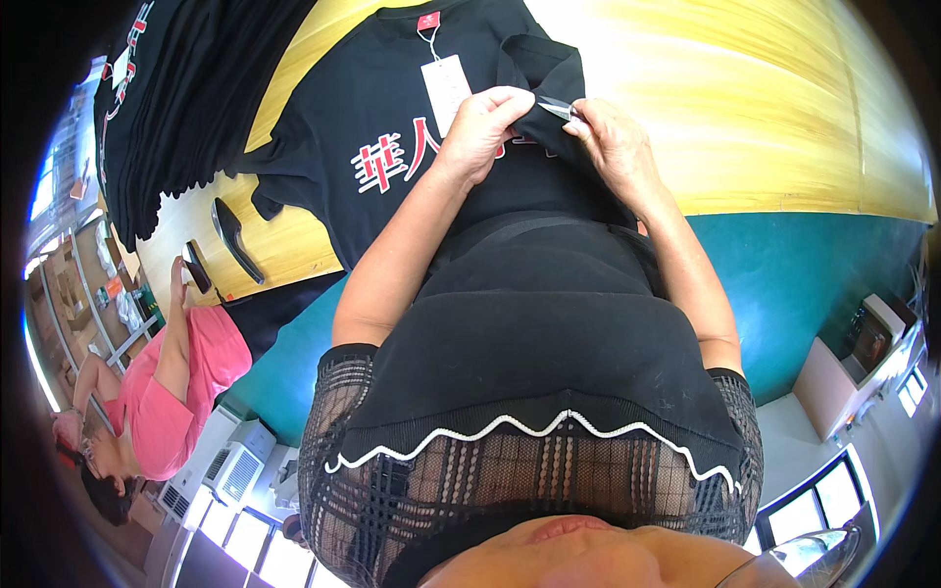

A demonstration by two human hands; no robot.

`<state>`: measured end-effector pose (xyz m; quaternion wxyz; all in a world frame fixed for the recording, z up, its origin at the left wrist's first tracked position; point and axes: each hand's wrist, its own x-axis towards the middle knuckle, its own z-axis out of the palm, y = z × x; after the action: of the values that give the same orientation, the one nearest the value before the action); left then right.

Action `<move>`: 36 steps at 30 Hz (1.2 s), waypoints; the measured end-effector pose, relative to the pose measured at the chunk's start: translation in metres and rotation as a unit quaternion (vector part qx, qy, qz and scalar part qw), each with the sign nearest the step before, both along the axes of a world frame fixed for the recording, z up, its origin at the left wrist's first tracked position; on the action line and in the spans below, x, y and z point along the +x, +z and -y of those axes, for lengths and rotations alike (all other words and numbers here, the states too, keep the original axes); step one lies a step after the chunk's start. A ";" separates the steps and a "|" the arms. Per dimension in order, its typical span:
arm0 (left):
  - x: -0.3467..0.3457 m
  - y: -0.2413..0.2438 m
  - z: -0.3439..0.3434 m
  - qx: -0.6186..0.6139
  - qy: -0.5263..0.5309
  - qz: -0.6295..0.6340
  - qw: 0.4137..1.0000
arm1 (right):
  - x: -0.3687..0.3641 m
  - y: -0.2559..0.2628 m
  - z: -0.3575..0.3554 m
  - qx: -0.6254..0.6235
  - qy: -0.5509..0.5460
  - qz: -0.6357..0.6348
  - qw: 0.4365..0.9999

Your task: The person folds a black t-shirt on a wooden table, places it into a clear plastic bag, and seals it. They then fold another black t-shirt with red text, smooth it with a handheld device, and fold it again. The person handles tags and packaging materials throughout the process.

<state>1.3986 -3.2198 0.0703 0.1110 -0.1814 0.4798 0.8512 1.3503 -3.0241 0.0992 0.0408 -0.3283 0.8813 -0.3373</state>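
Spread out before me is a black T-shirt [323, 140] with red and white printed characters across its chest. Its right-hand sleeve [540, 66] is folded up, the opening facing away from me. My left hand [485, 132] pinches the sleeve's hem between thumb and fingers. In my right hand [614, 140] is a pair of small metal thread snips [556, 109], their blades close to the pinched fabric and pointing at my left thumb. A white hang tag [445, 88] on a string lies below the red neck label [428, 22], partly behind my left hand.
Many black printed T-shirts [198, 95] are stacked on the left of the yellow wood-grain table [735, 110]. Near them lies a long dark curved object [234, 239]. At far left, a person in pink [169, 389] touches a dark phone-like object [196, 266] at the table edge.
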 end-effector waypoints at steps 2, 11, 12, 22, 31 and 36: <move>-0.001 0.001 -0.001 0.001 -0.002 -0.002 1.000 | 0.000 0.000 -0.001 -0.006 -0.004 -0.006 1.000; -0.001 0.002 -0.003 0.009 -0.001 -0.015 1.000 | -0.035 -0.054 -0.042 -0.011 -0.137 -0.054 0.989; -0.001 0.002 -0.003 0.006 -0.004 -0.014 1.000 | -0.050 -0.069 -0.059 0.019 -0.200 -0.034 0.979; -0.011 0.001 -0.008 -0.096 -0.065 -0.051 0.992 | -0.056 -0.006 -0.023 -0.049 0.008 -0.017 0.999; -0.002 0.007 -0.019 -0.673 0.031 -0.368 0.641 | -0.038 -0.011 0.001 -0.026 0.002 -0.204 0.979; 0.029 -0.013 0.028 -0.699 0.081 -0.312 0.639 | -0.082 -0.055 -0.073 -0.014 -0.183 -0.114 0.976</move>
<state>1.4272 -3.2473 0.0578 -0.2747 0.0336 0.9211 0.2740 1.2687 -2.9515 0.0447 -0.1270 -0.1982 0.9205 -0.3118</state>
